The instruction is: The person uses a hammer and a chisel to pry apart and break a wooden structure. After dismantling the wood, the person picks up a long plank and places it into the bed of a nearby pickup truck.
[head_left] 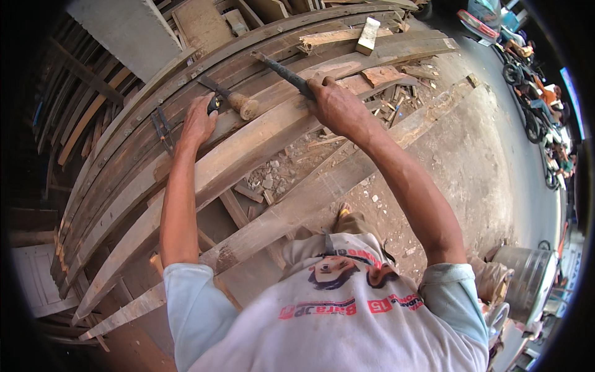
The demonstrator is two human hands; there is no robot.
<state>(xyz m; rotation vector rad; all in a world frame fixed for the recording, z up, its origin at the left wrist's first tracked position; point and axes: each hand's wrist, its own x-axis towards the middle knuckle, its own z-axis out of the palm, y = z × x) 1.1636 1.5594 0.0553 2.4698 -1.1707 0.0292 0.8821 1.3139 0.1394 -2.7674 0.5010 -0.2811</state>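
Head view (only 1). Landmark = chisel (243,105), wooden handle, lying across the beams (248,146); its butt is toward lower R, blade toward upper L.

L hand (197,121): just L of chisel handle, the nearer of the 2 hands. Fingers curled round a small black thing (214,103), most of it hidden in the palm; kind unclear. Contact w/ chisel: can't tell.

R hand (341,108): well to R of chisel. Fist closed round the lower end of a dark bar (285,73); rest of bar sticks out up & L, free tip above chisel, apart from it in the picture. Height over the wood can't be judged.

Key relation: bar & chisel approx. parallel, both slanting upper L to lower R, i.e. crosswise to the beams' length. From R grip, chisel lies L, beyond the bar.

Also: pronged metal piece (162,127) L of chisel, past L hand; white-topped block (368,37) far upper R of chisel; rubble (273,177) below it, beyond nearest beam.
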